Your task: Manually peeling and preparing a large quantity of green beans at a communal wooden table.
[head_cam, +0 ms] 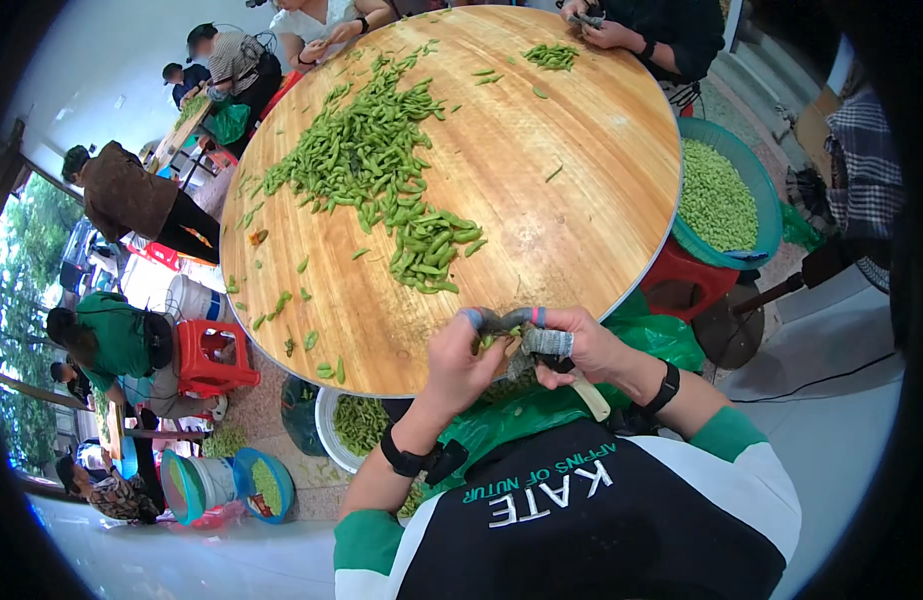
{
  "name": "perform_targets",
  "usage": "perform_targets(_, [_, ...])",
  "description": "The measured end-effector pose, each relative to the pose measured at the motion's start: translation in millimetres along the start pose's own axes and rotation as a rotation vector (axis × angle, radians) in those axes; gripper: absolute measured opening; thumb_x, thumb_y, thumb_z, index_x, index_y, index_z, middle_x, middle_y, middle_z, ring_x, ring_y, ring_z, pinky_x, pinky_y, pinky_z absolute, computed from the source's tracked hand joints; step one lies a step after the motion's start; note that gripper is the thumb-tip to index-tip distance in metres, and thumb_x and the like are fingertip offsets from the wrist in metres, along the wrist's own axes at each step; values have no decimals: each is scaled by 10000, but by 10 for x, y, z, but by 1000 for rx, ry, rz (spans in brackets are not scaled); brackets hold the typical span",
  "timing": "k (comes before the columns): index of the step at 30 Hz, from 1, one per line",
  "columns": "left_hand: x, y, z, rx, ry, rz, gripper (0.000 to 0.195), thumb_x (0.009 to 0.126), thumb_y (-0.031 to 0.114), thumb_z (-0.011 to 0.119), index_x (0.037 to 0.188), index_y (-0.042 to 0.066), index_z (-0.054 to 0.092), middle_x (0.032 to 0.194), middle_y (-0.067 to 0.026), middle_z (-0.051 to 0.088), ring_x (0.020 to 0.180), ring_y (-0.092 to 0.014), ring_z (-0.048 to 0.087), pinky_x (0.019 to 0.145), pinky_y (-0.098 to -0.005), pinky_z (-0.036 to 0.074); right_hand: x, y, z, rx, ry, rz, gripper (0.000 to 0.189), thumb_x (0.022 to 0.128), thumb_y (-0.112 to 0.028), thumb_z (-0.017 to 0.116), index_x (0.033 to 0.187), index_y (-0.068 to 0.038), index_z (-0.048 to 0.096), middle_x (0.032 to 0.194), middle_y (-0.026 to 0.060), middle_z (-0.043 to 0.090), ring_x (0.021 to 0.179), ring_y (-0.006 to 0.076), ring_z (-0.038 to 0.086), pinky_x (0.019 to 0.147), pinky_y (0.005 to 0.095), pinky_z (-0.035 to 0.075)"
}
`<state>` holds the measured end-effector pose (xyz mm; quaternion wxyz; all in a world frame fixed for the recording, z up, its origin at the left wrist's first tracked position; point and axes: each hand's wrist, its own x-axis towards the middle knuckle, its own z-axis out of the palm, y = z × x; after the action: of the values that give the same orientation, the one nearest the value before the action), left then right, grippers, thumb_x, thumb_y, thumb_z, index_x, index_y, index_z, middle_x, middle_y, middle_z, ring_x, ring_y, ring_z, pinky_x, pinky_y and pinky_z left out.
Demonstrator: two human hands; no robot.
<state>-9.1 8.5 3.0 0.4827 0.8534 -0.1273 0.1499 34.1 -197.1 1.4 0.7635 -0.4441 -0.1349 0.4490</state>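
Observation:
Over the near edge of the round wooden table (559, 202), my two hands meet. My left hand (461, 360) pinches a green bean pod (487, 342), partly hidden by the fingers. Beside it, my right hand (585, 345) wears grey finger covers and holds a tool by its pale handle (592, 399); its working end is hidden. My index fingertips, in dark covers, nearly touch above the pod. Just beyond my hands, the close end of a large heap of green pods (371, 150) lies on the tabletop. Green plastic sheeting (499, 424) covers my lap.
A teal basket of shelled beans (720, 195) rests on a red stool (686, 281) at right. A white basket of pods (334, 427) stands below the table at left. Across the table, two people's hands (315, 51) (600, 31) work. A red stool (213, 356) stands at far left.

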Motion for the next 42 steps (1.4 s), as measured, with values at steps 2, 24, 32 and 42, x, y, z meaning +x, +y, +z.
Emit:
perform_targets(2, [8,-15,20,249,106,317,198,720,5,706,854,-24,564,735,-144,555,635,-282,583,527,-356,443,22,-17,30,52,2,47,338,979,-180,484,1293,-59,509,708,103,625,511,122,609,354,181,358])
perform_targets(24, [-17,95,-54,-697,-14,-406,115,875,121,630,844,11,613,716,-9,611,629,-81,538,571,-237,429,71,-106,108,-118,36,-33,312,939,-132,554,1232,-25,531,835,104,669,536,124,619,388,200,391])
perform_targets(32, [-78,93,-21,-177,-20,-167,98,877,87,608,846,-4,593,675,-57,556,602,-98,497,546,-252,396,45,-58,147,-786,217,-416,260,866,-116,657,1088,5,596,805,40,639,650,86,574,562,233,455])
perform_targets(42, [-118,124,-105,-267,-315,-144,78,885,63,588,878,-13,573,696,-80,526,624,-135,476,568,-303,405,63,-114,-24,-550,31,-146,185,853,-172,698,954,-45,609,756,-2,588,613,60,529,535,221,424])
